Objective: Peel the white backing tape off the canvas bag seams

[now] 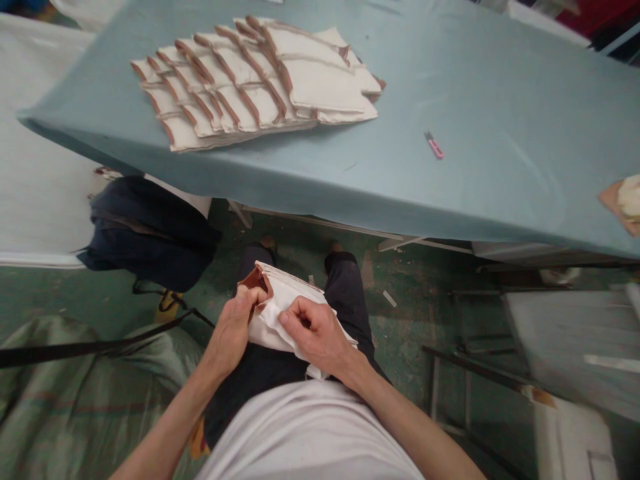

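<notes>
A white cloth pouch (270, 333) with a brown lining rests on my lap, its brown-edged mouth turned to the left. My left hand (235, 327) grips that edge, thumb on the brown lining. Closed in a pinch, my right hand (317, 333) holds a crumpled white cloth (274, 315) that lies over the pouch's near side. Whether this cloth is joined to the pouch I cannot tell. More layered white pieces show beneath and behind my right hand.
Ahead stands a table with a blue-green cover (480, 153). Overlapping rows of white, brown-edged pouches (325, 83) lie on it, with pink thread snips (434, 145) to their right. A dark bag (150, 227) is at left, above a green sack (90, 400). A metal frame (470, 363) stands at right.
</notes>
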### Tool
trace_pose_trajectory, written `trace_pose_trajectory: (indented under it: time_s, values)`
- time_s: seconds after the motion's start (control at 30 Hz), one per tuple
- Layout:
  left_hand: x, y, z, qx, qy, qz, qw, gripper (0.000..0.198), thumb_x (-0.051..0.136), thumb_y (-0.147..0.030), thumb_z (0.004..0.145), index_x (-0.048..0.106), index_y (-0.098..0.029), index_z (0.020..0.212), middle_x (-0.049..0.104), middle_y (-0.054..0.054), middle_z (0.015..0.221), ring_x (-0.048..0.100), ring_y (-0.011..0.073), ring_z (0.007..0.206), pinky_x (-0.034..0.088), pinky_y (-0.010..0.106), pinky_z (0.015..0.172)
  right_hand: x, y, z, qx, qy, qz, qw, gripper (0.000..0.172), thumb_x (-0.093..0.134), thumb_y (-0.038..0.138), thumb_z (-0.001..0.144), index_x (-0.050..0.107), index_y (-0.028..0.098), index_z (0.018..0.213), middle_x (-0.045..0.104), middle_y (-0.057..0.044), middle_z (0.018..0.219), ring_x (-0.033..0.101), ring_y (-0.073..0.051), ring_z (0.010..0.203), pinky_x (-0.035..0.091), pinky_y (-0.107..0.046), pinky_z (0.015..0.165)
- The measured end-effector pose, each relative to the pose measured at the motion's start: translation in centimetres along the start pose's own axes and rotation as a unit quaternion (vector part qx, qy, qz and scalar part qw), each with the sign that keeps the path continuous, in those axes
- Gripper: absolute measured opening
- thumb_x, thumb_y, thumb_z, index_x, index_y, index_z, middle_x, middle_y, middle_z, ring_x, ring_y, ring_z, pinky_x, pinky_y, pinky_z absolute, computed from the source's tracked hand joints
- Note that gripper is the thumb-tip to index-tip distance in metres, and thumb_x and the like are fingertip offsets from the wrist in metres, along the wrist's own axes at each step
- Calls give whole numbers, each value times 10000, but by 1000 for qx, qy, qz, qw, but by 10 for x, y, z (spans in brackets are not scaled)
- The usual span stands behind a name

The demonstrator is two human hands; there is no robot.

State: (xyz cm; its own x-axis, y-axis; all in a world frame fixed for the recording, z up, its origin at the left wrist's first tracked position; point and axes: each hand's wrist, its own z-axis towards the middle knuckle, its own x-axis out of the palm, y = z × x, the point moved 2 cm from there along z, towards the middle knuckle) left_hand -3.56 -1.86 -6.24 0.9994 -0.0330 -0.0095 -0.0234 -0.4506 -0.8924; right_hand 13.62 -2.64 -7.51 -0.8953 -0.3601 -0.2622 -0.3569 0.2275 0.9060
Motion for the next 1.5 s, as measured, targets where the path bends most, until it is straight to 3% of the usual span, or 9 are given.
trace_pose_trajectory:
  time_s: [0.13, 0.27, 0.43, 0.63, 0.8, 0.93, 1.13, 1.37, 1.5]
  values:
    - [-5, -5, -3, 19, 15, 46, 999, 577, 740, -715, 801, 597, -203, 578, 511, -20, 588, 394, 160, 601, 332, 263, 541, -1, -1, 1, -5, 1, -7, 1000, 354, 606, 470, 953, 547, 215, 713, 507, 77, 580, 423, -98, 558, 307, -255, 584]
    - [2, -10, 0, 24, 34, 63, 997, 422, 772, -509, 787, 583, -197, 573, 476, -37, 583, 387, 145, 601, 311, 242, 551, -3, -2, 3, -15, 8, -29, 999, 340, 609, 458, 959, 551, 215, 729, 510, 79, 576, 424, -99, 554, 308, -254, 584]
    - [1, -12, 0, 33, 39, 49, 998, 420, 774, -509, 789, 589, -192, 584, 485, -23, 593, 378, 138, 586, 315, 237, 535, -16, 9, 0, -15, 26, -13, 999, 344, 603, 457, 944, 518, 219, 710, 493, 74, 591, 407, -96, 557, 316, -246, 566]
    - [-12, -22, -12, 17, 35, -57, 998, 469, 756, -598, 834, 655, -180, 645, 481, -4, 636, 340, 121, 530, 272, 242, 454, -35, 53, -14, -49, 49, 28, 997, 350, 621, 419, 947, 490, 218, 691, 442, 77, 584, 365, -79, 526, 275, -237, 514]
    - [-10, -39, -16, 11, 35, -97, 995, 581, 753, -722, 795, 671, -176, 613, 492, 7, 573, 386, 133, 503, 322, 259, 448, -36, 75, -20, -75, 60, 57, 994, 324, 616, 372, 944, 484, 221, 690, 424, 78, 581, 338, -71, 508, 265, -232, 496]
    - [-9, -48, -14, 53, 8, -58, 997, 639, 731, -748, 807, 619, -184, 527, 486, 12, 542, 380, 135, 515, 321, 262, 464, -34, 73, -22, -70, 62, 40, 995, 318, 615, 349, 944, 483, 220, 686, 390, 85, 569, 326, -68, 492, 252, -240, 505]
    - [-13, -34, -9, 85, 79, -32, 993, 526, 804, -601, 808, 563, -186, 591, 416, -49, 559, 291, 90, 484, 245, 228, 434, -30, 63, -22, -63, 69, 36, 995, 321, 625, 366, 949, 490, 215, 701, 386, 90, 575, 335, -65, 496, 247, -235, 519]
    - [-14, -52, -12, 143, 101, 133, 976, 371, 599, -372, 980, 583, -176, 665, 494, -40, 619, 405, 95, 545, 321, 210, 498, -38, 56, -13, -15, 78, 18, 997, 264, 693, 387, 921, 560, 211, 776, 498, 79, 624, 431, -82, 545, 310, -232, 554]
    - [-7, -57, -14, 157, 153, 163, 962, 307, 593, -308, 970, 625, -176, 695, 556, -36, 655, 469, 101, 571, 359, 204, 520, -53, 57, -5, -54, 31, 2, 998, 282, 634, 434, 974, 594, 206, 811, 595, 46, 688, 530, -106, 611, 396, -241, 595]
